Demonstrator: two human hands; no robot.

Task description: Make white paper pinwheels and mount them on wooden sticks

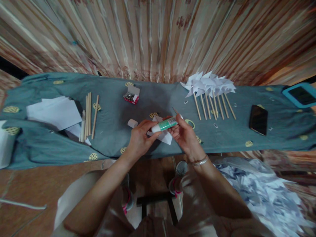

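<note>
A white and green glue stick (166,124) is held level between both hands above the table. My left hand (141,136) pinches its left end, and my right hand (183,133) has thumb and fingers around its right end. Beneath it a folded white paper piece (166,137) lies on the cloth, partly covered by the hands and the stick. A white cap (132,123) rests just left of my left hand. Beside my right hand are the yellow-green scissors (190,123), mostly hidden, with a thin blade tip showing above.
On the green tablecloth (111,138) are white sheets (54,113), several wooden sticks (88,115), and a red box of small metal pieces (131,95). To the right lie paper pinwheels (209,84) on sticks, a black phone (258,119) and a blue-framed device (301,94). Crumpled paper (266,194) fills a bag below.
</note>
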